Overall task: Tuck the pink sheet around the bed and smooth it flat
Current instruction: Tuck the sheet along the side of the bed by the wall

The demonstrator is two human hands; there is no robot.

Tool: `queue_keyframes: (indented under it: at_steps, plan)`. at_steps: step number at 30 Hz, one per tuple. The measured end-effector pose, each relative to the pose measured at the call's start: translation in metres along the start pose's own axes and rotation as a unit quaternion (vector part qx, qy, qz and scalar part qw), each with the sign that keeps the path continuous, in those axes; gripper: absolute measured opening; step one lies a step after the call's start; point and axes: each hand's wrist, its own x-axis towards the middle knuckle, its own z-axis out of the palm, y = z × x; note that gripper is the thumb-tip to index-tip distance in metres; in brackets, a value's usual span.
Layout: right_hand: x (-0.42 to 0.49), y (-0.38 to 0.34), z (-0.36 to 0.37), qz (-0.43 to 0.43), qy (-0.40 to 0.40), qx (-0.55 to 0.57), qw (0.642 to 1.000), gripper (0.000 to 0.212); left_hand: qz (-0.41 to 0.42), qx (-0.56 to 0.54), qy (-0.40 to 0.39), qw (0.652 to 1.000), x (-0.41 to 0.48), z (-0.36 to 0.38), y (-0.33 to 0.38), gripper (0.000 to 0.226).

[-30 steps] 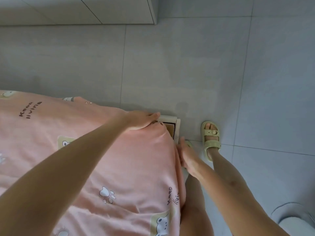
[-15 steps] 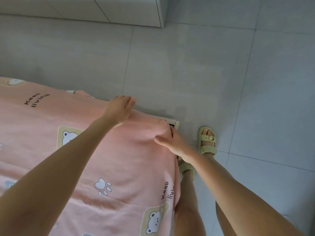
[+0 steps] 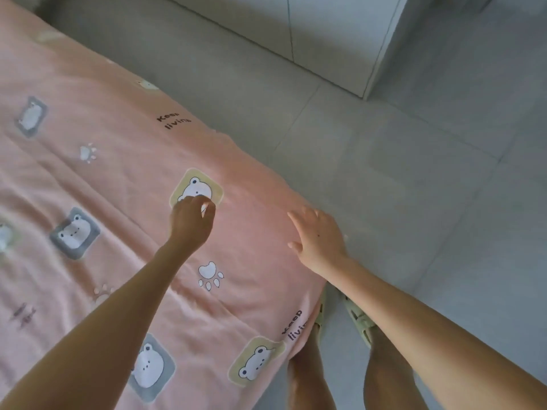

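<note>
moving off the bed corner they worked a second ago, both hands now lie atop the pink sheet (image 3: 124, 179), which covers the bed; the corner tuck looks done and smoothing begun. left hand (image 3: 192, 220) curls its fingers at a yellow bear patch (image 3: 196, 187), pinching or not cannot be told; right hand (image 3: 318, 238) is spread near the edge. counted: one sheet, two hands, two sandals (image 3: 361, 322), five whole bear patches.

The pink sheet (image 3: 124, 179) is soft matt cloth; the floor (image 3: 384, 179) smooth tile.
</note>
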Motion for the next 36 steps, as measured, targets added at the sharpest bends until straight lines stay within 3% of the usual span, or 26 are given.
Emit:
queue_keyframes:
  at_steps: [7,16,24,28,31,34,36]
  plan:
    - [0.000,-0.056,-0.042,-0.106,-0.064,-0.063,0.990,0.051,-0.201,-0.079,0.044,0.976,-0.108,-0.034,-0.078,0.024]
    - [-0.039,-0.151,-0.065,-0.263,-0.120,-0.190,0.938,0.039,-0.404,-0.213,0.131,0.880,-0.257,-0.042,-0.104,0.023]
    - [-0.086,-0.223,-0.096,-0.324,-0.133,-0.191,0.917,0.023,-0.445,-0.279,0.178,0.832,-0.335,-0.060,-0.098,0.022]
    - [-0.104,-0.246,-0.132,-0.336,-0.118,-0.177,0.918,0.015,-0.435,-0.285,0.209,0.828,-0.344,-0.089,-0.088,0.019]
    - [-0.107,-0.250,-0.162,-0.336,-0.100,-0.159,0.923,0.032,-0.416,-0.290,0.235,0.829,-0.334,-0.118,-0.076,0.018]
    - [-0.093,-0.242,-0.196,-0.341,-0.080,-0.144,0.925,0.020,-0.402,-0.279,0.242,0.838,-0.308,-0.150,-0.059,0.020]
    - [-0.073,-0.231,-0.221,-0.346,-0.062,-0.136,0.926,0.024,-0.391,-0.281,0.244,0.842,-0.283,-0.172,-0.044,0.022]
